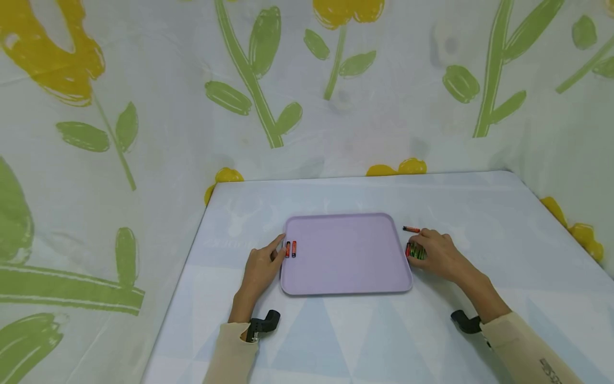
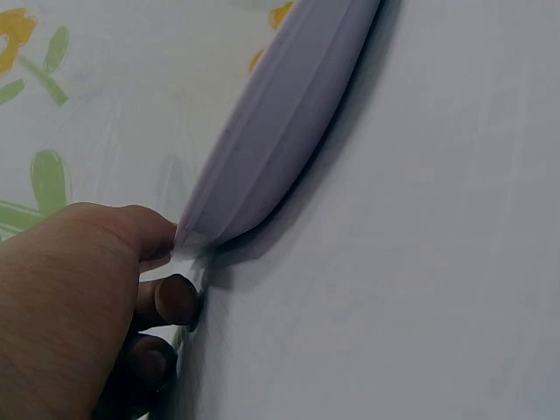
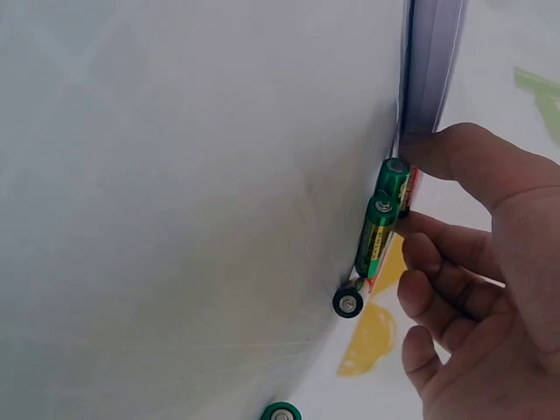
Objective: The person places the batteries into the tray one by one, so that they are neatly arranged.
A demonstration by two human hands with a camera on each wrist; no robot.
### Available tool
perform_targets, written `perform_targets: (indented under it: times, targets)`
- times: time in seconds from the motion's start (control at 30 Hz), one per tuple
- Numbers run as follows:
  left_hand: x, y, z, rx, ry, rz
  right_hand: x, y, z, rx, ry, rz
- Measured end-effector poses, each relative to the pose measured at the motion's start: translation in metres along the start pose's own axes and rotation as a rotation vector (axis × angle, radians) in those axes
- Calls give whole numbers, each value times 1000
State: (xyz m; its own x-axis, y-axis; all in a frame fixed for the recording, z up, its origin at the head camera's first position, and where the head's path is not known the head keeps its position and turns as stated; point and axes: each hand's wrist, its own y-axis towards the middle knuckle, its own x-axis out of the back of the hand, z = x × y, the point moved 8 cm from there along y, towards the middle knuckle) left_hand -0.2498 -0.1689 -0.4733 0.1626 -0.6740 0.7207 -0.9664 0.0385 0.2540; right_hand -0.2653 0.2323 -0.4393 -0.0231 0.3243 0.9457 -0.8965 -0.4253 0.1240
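Observation:
A lilac tray (image 1: 345, 256) lies on the table, two red-and-black batteries (image 1: 294, 249) upright in my view side by side near its left rim. My left hand (image 1: 259, 270) touches that rim with its fingers spread along it; the left wrist view shows the tray's outer wall (image 2: 280, 114) against a fingertip. Beyond the right rim, my right hand (image 1: 440, 256) pinches a red-and-black battery (image 3: 411, 192) between thumb and index finger. Green batteries (image 3: 376, 234) lie right beside it, partly hidden by the hand in the head view.
Another red-and-black battery (image 1: 411, 229) lies just behind my right hand. A pale patterned cloth covers the table (image 1: 326, 341). Flowered fabric (image 1: 163, 96) hangs behind and to the left. Black camera mounts (image 1: 265, 323) sit on both wrists.

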Motion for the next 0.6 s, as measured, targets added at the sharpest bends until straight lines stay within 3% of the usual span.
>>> perform_targets:
  times: [0.27,0.6]
  targets:
    - [-4,-1,-1,19,-11,25,8,-5,1,-12,-33,-24]
    - [-1,0,3,39,-8,5,25,7,34,95,39,-75]
